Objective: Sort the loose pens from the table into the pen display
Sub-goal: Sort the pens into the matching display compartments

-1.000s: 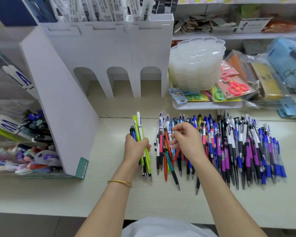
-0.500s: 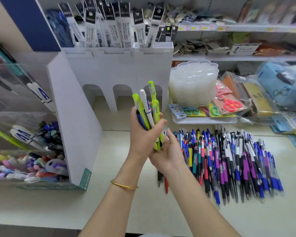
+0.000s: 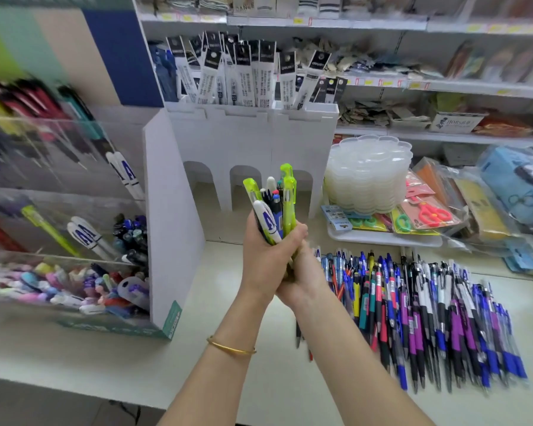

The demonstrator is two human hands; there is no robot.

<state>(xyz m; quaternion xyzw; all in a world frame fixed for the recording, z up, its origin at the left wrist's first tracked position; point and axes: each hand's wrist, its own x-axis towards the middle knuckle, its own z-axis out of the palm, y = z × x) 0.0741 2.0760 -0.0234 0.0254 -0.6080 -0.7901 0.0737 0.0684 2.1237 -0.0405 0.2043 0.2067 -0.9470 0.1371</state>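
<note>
Above the table [image 3: 130, 358], both hands are closed round one bundle of pens [image 3: 276, 207], held upright with the clip ends upward. The left hand [image 3: 263, 259] wraps the middle of the shafts. The right hand [image 3: 305, 273], pressed just beneath it, clasps the lower ends, likely to square them up so none slips out. To the left of the hands stands the clear tiered pen display [image 3: 74, 229], its compartments partly filled; I judge the bundle is bound there. To their right the loose pens [image 3: 428, 321] lie in a row, most not yet sorted.
</note>
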